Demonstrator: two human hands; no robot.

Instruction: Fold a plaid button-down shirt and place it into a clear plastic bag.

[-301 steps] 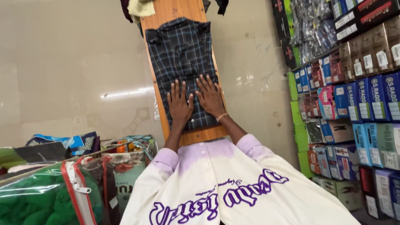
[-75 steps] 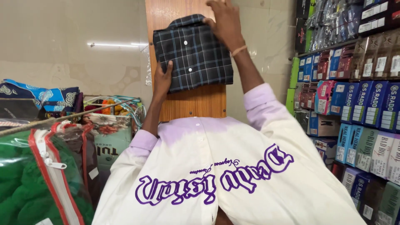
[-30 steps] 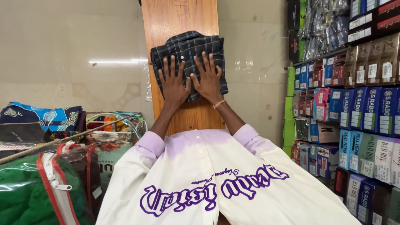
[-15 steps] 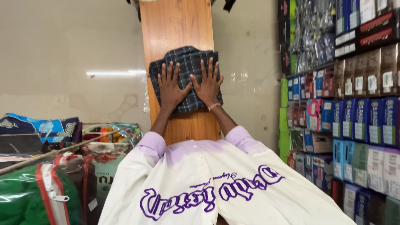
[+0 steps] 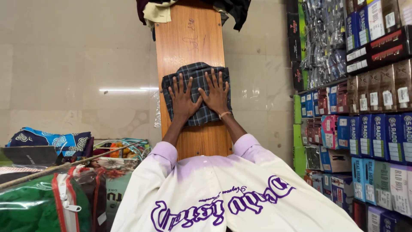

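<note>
Lying under spread fingers (image 5: 180, 83) of both flat hands, folded plaid shirt (image 5: 195, 71) covers wooden board (image 5: 189, 34).

White shirt (image 5: 231, 202), lilac-tinted shoulders and cuffs, purple script lettering across front; thin band (image 5: 224, 115) on right wrist.

Matt checked cloth shirt (image 5: 196, 94) on smooth, glossy wooden board (image 5: 191, 38)

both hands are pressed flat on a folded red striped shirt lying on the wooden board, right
Not quite. The head view shows the left hand and the right hand pressed flat, fingers spread, on a folded dark plaid shirt, not a red striped one. It does lie on the wooden board.
</note>
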